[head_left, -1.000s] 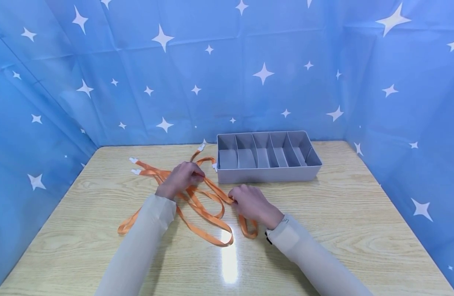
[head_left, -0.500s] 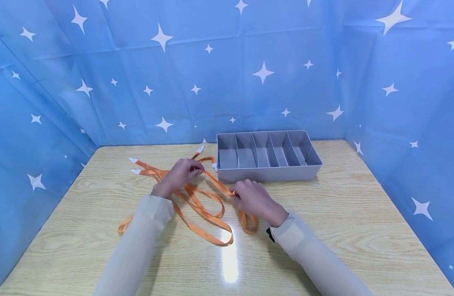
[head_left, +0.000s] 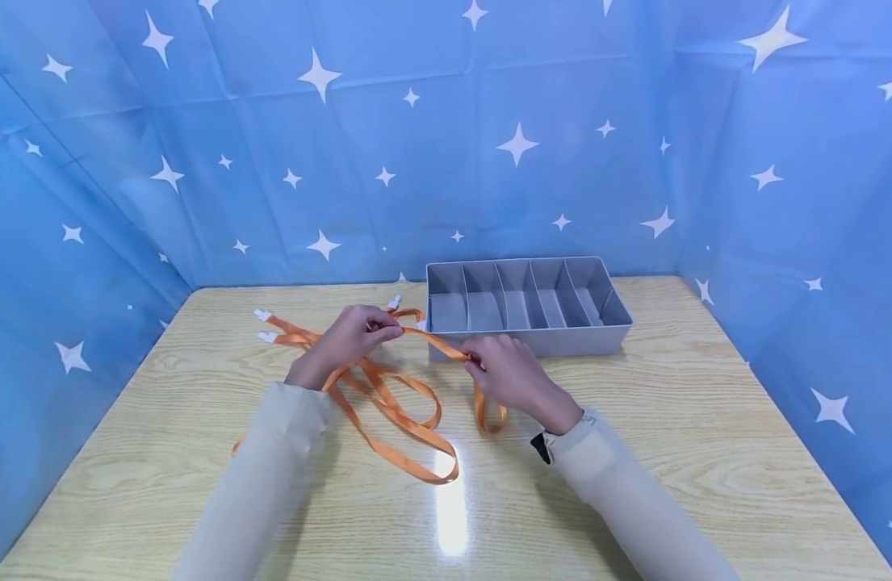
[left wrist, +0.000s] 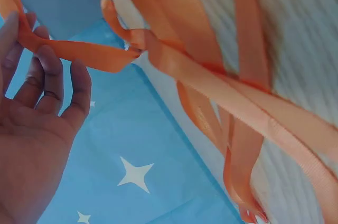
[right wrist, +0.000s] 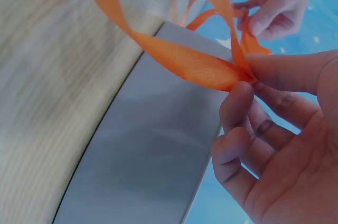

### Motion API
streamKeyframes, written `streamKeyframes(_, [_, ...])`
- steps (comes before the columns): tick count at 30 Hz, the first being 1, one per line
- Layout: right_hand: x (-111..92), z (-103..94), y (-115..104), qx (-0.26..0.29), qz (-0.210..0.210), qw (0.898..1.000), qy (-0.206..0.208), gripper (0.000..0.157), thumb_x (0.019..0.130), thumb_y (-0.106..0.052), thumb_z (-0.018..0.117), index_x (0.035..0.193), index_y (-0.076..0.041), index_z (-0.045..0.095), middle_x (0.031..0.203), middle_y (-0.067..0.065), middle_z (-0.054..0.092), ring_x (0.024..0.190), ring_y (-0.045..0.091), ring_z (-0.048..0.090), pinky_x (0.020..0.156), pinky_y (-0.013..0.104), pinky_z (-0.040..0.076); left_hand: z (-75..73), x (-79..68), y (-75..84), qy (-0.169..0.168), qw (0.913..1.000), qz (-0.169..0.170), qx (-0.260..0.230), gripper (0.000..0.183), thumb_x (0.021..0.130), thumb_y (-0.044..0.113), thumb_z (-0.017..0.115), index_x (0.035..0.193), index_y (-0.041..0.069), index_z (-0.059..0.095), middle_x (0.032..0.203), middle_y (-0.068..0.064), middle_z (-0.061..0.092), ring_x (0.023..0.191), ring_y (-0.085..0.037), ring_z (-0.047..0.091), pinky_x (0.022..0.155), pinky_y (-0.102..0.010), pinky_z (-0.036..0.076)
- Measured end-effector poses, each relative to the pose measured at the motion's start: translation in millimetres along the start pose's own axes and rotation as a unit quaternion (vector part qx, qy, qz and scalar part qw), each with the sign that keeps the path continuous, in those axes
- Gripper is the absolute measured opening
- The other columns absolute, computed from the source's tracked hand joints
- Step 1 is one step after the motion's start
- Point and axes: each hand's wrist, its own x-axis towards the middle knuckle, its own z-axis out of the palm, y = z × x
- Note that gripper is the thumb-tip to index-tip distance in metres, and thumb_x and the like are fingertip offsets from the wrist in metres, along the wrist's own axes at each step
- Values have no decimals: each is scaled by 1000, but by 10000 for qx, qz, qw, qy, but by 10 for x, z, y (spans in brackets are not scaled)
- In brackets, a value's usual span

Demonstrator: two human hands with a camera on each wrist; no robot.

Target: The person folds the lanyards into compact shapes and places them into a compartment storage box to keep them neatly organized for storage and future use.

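Observation:
My left hand [head_left: 351, 337] pinches an orange lanyard [head_left: 437, 342] between thumb and fingers, just left of the box. Farther along the same strap, my right hand [head_left: 514, 376] grips it in front of the box, and a loop dangles below. Between the hands the strap runs nearly taut. In the right wrist view, the thumb and index finger squeeze the folded orange strap [right wrist: 195, 68]. The left wrist view shows the strap [left wrist: 95, 55] passing through the fingers. More orange lanyards [head_left: 409, 466] lie crossed on the table beneath the left forearm, partly hidden by it.
A grey box [head_left: 533, 343] with several compartments stands at the back of the wooden table [head_left: 707, 420]. White clips [head_left: 267, 336] end the lanyards at the left; another white clip [head_left: 395, 302] lies behind the left hand. A blue star-patterned curtain [head_left: 446, 145] hangs behind.
My right hand has moved up and to the right with the strap, drawing it closer to the box. The left hand has shifted slightly up, and the dangling loop has risen.

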Motion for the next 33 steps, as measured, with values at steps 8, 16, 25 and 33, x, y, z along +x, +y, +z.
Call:
streamKeyframes(8, [16,-98,38,674,200,9973,197,13,97,-6,60,95,-7,72,72,1,55,55,15,45,48,26,37,-130,-15,128,-161,9972,-35,-725,18,100,15,62,91,7,76,71,-6,56,60,-27,46,56,-28,39])
streamKeyframes(16, [18,-178,65,1460,171,9883,416,19,96,-3,51,91,-6,69,64,2,48,50,17,41,46,27,34,-234,-5,281,-429,9893,-229,-1373,24,105,19,54,106,5,73,63,-5,40,51,-16,29,54,-28,31])
streamKeyframes(25, [25,-226,95,1822,-53,9815,581,23,99,-6,47,80,-5,59,62,2,45,51,18,39,51,28,32,-259,-16,487,-441,9802,-326,-1904,24,103,24,58,108,6,73,80,-6,53,75,-26,46,71,-32,41])
streamKeyframes(33, [31,-299,82,2056,6,9756,772,22,101,-8,48,88,-5,64,74,7,59,59,21,45,54,30,36,-289,0,645,-449,9746,88,-2192,26,103,22,57,103,1,71,90,-11,58,92,-37,51,83,-38,47])
